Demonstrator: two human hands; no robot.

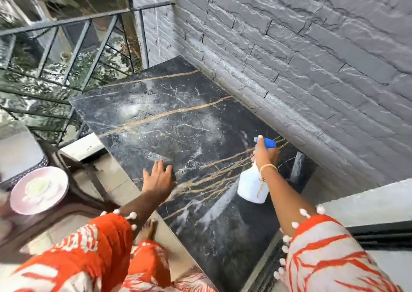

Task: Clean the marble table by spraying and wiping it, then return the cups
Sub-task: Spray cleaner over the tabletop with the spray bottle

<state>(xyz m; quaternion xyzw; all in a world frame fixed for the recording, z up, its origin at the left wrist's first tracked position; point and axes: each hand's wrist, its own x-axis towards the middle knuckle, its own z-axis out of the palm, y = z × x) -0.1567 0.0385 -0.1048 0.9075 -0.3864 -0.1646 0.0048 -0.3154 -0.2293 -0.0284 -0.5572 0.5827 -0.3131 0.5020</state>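
Note:
The black marble table [178, 122] with gold and white veins fills the middle, pale spray patches on its far half. My right hand [265, 153] grips a white spray bottle [252, 184] with a blue nozzle, held over the table's right side and pointed toward the far end. My left hand [159, 178] hovers flat with fingers spread above the table's near left edge, holding nothing. A pale green cup [38, 187] sits on a pink saucer [55, 180] on a dark wooden chair at the left.
A grey stone-brick wall [312, 57] runs along the table's right side. A metal railing [78, 46] with greenery beyond stands at the far left. The dark wooden chair [73, 204] stands left of the table. A dark object [298, 164] leans at the table's right edge.

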